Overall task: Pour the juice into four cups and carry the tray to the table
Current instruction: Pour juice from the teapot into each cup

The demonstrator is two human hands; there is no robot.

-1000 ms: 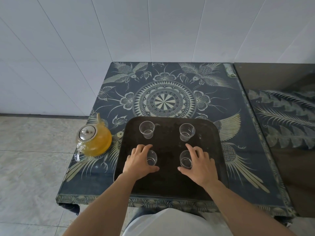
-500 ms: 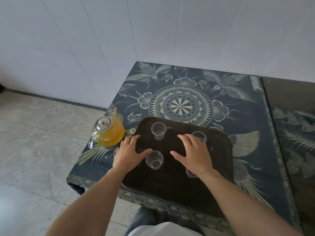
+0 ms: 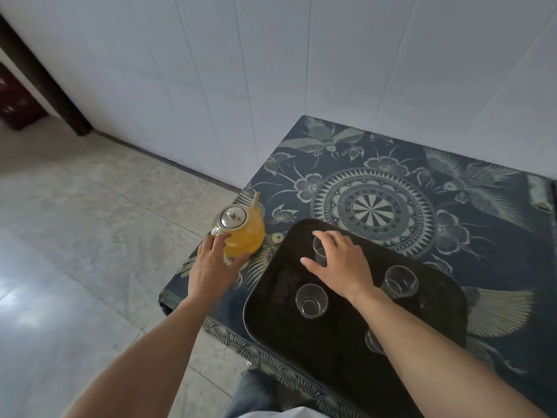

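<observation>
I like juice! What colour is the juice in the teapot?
Orange-yellow, filling the glass teapot with the silver lid; the head view shows it.
</observation>
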